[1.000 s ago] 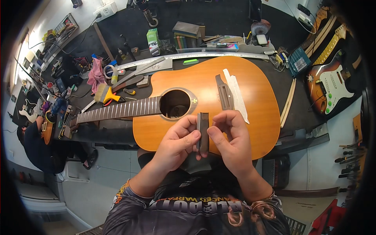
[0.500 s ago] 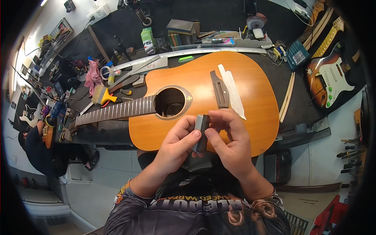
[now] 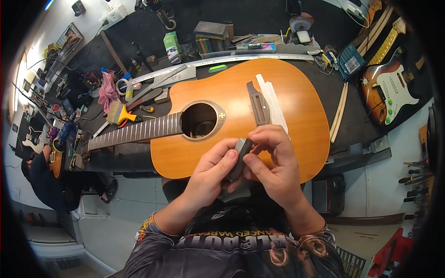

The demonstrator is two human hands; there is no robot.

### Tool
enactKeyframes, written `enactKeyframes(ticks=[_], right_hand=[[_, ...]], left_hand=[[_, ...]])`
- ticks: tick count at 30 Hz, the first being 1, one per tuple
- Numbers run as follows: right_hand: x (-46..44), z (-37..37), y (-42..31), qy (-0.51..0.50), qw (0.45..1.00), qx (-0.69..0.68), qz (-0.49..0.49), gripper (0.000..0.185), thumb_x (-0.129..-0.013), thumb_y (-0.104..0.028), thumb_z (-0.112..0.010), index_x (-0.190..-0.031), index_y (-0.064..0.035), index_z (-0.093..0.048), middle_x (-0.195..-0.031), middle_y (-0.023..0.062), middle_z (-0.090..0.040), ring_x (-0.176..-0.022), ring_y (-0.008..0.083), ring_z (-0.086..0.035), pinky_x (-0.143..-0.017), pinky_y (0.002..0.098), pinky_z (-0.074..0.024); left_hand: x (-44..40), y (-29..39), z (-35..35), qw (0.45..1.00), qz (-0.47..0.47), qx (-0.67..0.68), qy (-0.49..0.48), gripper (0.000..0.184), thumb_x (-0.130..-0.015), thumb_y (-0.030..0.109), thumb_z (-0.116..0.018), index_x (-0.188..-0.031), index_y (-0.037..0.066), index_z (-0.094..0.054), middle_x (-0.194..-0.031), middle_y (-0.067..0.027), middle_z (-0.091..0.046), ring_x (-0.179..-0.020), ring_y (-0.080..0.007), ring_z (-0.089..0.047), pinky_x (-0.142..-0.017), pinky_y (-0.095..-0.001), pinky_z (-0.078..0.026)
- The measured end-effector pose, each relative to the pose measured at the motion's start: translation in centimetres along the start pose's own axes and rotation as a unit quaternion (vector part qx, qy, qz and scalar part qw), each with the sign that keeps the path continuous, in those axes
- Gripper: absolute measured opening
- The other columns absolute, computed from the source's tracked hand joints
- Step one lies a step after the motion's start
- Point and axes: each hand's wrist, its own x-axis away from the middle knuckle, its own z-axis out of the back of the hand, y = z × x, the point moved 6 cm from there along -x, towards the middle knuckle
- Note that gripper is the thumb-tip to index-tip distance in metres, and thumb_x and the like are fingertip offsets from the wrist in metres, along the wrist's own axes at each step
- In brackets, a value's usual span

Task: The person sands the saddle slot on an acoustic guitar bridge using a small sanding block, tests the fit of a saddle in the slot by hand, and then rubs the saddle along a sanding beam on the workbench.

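A small grey rectangular block [image 3: 239, 160], dark on its right face, is held tilted over the guitar's lower edge. My left hand [image 3: 215, 169] is closed around it, thumb lying along its face. At the block's right side, my right hand [image 3: 273, 160] is curled, with thumb and forefinger at its edge. Whether something small sits between those fingertips is hidden. Below and beyond both hands lies an acoustic guitar [image 3: 232, 92], without strings, its neck pointing left. Close to my right fingertips is its dark bridge [image 3: 259, 107], with strips of whitish tape [image 3: 276, 106] beside it.
A yellow-handled brush [image 3: 121, 113], pink cloth [image 3: 108, 88] and tape rolls lie left of the guitar. A long steel ruler [image 3: 222, 61] runs behind it. A sunburst electric guitar [image 3: 391, 95] and wooden sticks [image 3: 340, 112] are at right. Another person [image 3: 55, 171] sits at far left.
The block has tilted further, its upper end leaning right, and both hands have shifted slightly with it. The view has moved a little, so the bench things sit slightly further left.
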Motion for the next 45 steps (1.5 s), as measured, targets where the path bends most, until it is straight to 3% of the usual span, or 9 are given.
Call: enactKeyframes(ticks=[6,10,16,21,31,34,37,43,45], right_hand=[[0.7,0.6,-0.7,-0.027,0.995,0.083,0.048,0.034,-0.098,0.000,-0.085,-0.128,-0.0049,-0.070,-0.126,0.0107,-0.067,-0.110,0.0221,-0.066,-0.095,0.0358,-0.0543],[1.3,1.1,-0.8,-0.010,0.997,0.080,0.011,0.029,-0.098,0.000,-0.085,-0.123,-0.0035,-0.072,-0.119,0.0096,-0.070,-0.107,0.0222,-0.066,-0.093,0.0353,-0.0542],[1.5,2.0,-1.7,0.026,0.995,0.096,-0.005,0.022,-0.099,-0.002,-0.085,-0.117,-0.0021,-0.073,-0.109,0.0084,-0.075,-0.096,0.0206,-0.068,-0.088,0.0339,-0.0556],[1.9,1.8,-2.0,0.049,0.995,0.090,-0.019,0.022,-0.098,0.000,-0.086,-0.115,-0.0013,-0.073,-0.103,0.0085,-0.076,-0.089,0.0177,-0.071,-0.082,0.0322,-0.0573],[2.7,2.7,-2.5,0.062,0.997,0.015,-0.044,0.018,-0.101,0.007,-0.081,-0.113,0.0020,-0.070,-0.113,0.0112,-0.074,-0.092,0.0155,-0.079,-0.086,0.0290,-0.0649],[2.9,3.2,-2.5,0.053,0.997,-0.008,-0.050,0.016,-0.102,0.008,-0.080,-0.112,0.0022,-0.069,-0.116,0.0110,-0.072,-0.098,0.0149,-0.079,-0.091,0.0293,-0.0657],[3.1,3.6,-2.0,0.052,0.995,-0.053,-0.066,0.014,-0.103,0.008,-0.078,-0.110,0.0022,-0.068,-0.118,0.0106,-0.071,-0.105,0.0139,-0.077,-0.095,0.0297,-0.0656],[2.5,4.7,-0.5,0.045,0.973,-0.161,-0.159,0.011,-0.106,0.007,-0.075,-0.108,0.0014,-0.065,-0.121,0.0095,-0.070,-0.109,0.0113,-0.074,-0.098,0.0285,-0.0640],[2.0,5.1,-0.1,0.037,0.967,-0.175,-0.181,0.011,-0.107,0.005,-0.075,-0.108,0.0011,-0.065,-0.123,0.0089,-0.069,-0.110,0.0101,-0.073,-0.098,0.0278,-0.0632]], left_hand=[[0.5,-0.7,0.0,0.995,-0.026,-0.090,0.023,0.036,-0.126,0.032,-0.046,-0.137,0.001,-0.062,-0.097,-0.0093,-0.072,-0.066,-0.0102,-0.060,-0.059,-0.0247,-0.047],[0.5,-0.2,-1.0,0.996,-0.021,-0.083,0.019,0.029,-0.127,0.028,-0.047,-0.133,0.003,-0.061,-0.092,-0.0022,-0.069,-0.073,-0.0057,-0.060,-0.066,-0.0238,-0.048],[0.4,0.4,-1.3,0.976,-0.033,-0.214,0.034,0.024,-0.125,0.020,-0.053,-0.124,0.001,-0.067,-0.090,-0.0001,-0.063,-0.079,-0.0061,-0.061,-0.068,-0.0243,-0.050],[0.3,0.7,-2.1,0.972,-0.048,-0.222,0.058,0.022,-0.123,0.017,-0.057,-0.118,-0.001,-0.069,-0.090,-0.0007,-0.064,-0.082,-0.0079,-0.062,-0.071,-0.0271,-0.052],[-0.3,0.8,-3.0,0.929,-0.160,-0.329,0.045,0.017,-0.120,0.012,-0.063,-0.113,-0.002,-0.070,-0.099,-0.0050,-0.072,-0.088,-0.0111,-0.069,-0.076,-0.0308,-0.055],[0.0,0.4,-4.0,0.975,-0.100,-0.177,0.090,0.013,-0.117,0.007,-0.067,-0.111,-0.003,-0.070,-0.098,-0.0060,-0.071,-0.082,-0.0117,-0.070,-0.072,-0.0286,-0.054],[-0.3,0.8,-4.2,0.968,-0.129,-0.201,0.076,0.008,-0.113,0.003,-0.071,-0.118,-0.004,-0.070,-0.096,-0.0070,-0.070,-0.076,-0.0120,-0.070,-0.070,-0.0265,-0.053],[-1.9,2.2,-4.2,0.861,-0.227,-0.454,-0.029,0.030,-0.105,-0.001,-0.078,-0.133,-0.003,-0.067,-0.098,-0.0139,-0.068,-0.082,-0.0236,-0.072,-0.069,-0.0341,-0.055],[-2.6,3.1,-5.2,0.839,-0.260,-0.477,-0.042,0.030,-0.105,-0.001,-0.078,-0.133,-0.003,-0.068,-0.101,-0.0142,-0.069,-0.081,-0.0210,-0.070,-0.069,-0.0330,-0.053]])
